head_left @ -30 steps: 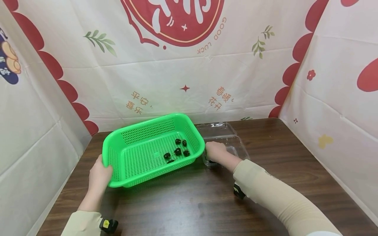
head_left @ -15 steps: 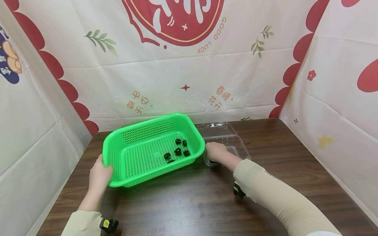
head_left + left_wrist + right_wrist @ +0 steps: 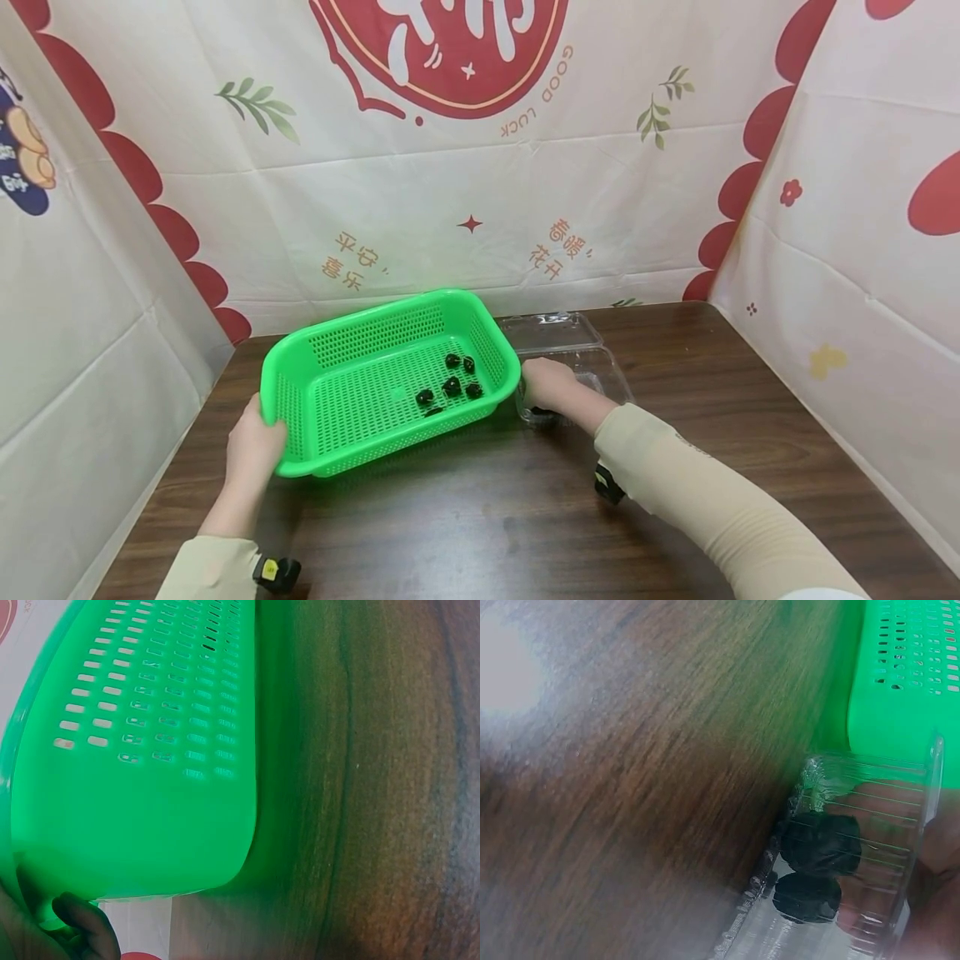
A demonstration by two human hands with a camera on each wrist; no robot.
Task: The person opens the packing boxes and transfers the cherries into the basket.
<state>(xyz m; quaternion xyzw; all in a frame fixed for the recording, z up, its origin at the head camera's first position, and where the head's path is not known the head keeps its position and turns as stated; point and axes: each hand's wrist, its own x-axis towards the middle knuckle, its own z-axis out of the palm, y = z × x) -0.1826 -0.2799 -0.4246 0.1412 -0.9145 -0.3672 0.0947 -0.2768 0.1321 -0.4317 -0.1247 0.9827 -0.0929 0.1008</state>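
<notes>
My left hand (image 3: 253, 442) grips the left end of a green perforated plastic basket (image 3: 390, 442); the left wrist view shows a finger (image 3: 88, 921) curled at its rim. Several small black balls (image 3: 452, 386) lie toward the basket's right end. To the right, my right hand (image 3: 553, 387) reaches down into a clear plastic clamshell box (image 3: 615, 375). Through the box's clear wall, the right wrist view shows my fingers on both sides of a creased black ball (image 3: 821, 844), pinching it. A second black ball (image 3: 808, 897) lies against it. My palm is hidden.
The box's open lid (image 3: 551, 333) lies toward the back cloth. The basket's right end comes right up to the box. All stands on a dark wooden table (image 3: 480, 517), with printed cloth walls (image 3: 420, 200) behind and at both sides.
</notes>
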